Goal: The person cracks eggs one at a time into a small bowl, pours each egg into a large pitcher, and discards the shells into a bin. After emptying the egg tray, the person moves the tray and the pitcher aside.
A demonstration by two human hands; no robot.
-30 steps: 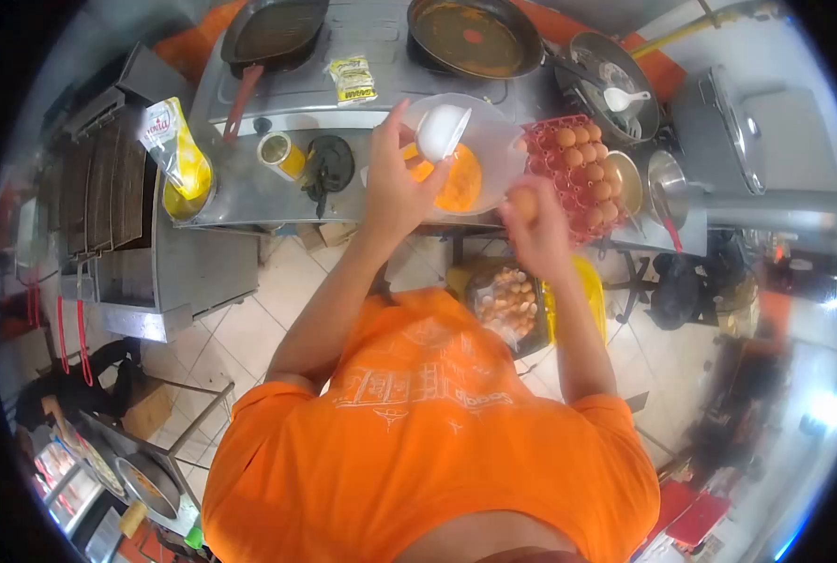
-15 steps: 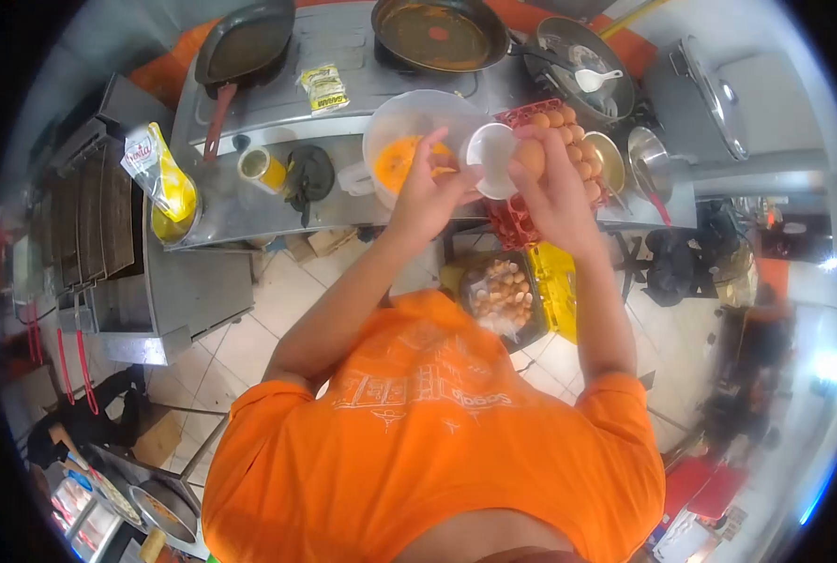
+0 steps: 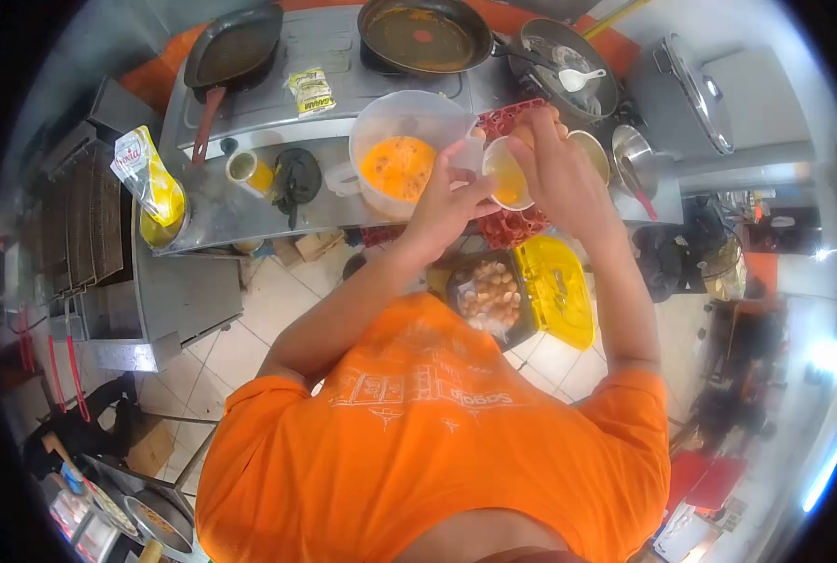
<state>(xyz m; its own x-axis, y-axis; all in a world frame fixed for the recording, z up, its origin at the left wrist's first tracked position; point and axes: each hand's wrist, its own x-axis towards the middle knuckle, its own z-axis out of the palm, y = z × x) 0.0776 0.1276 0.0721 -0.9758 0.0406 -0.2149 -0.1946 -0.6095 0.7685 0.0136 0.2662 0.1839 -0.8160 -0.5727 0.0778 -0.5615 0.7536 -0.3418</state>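
My left hand (image 3: 451, 202) has its fingers at the near-left side of a white cup (image 3: 529, 199), steadying it beside the clear jug. Yellow raw egg (image 3: 506, 178) shows inside the cup. My right hand (image 3: 568, 174) is over the cup's far-right rim, fingers curled round a brown egg (image 3: 523, 134) that is mostly hidden; I cannot tell whether its shell is whole. Under and behind this hand lies a red egg tray (image 3: 507, 228). The clear plastic jug (image 3: 409, 105) to the left holds orange-yellow beaten egg (image 3: 398, 169).
A frying pan (image 3: 423, 38) and a grill pan (image 3: 235, 52) sit on the stove, with a yellow packet (image 3: 311, 91) between them. A metal bowl (image 3: 634, 150) stands at right. Below the counter are a bin of eggshells (image 3: 489, 296) and its yellow lid (image 3: 557, 291).
My right hand has moved up and turned over the cup with its fingers pointing down. Yellow egg now shows in the cup, which looked white inside before. The view has shifted slightly.
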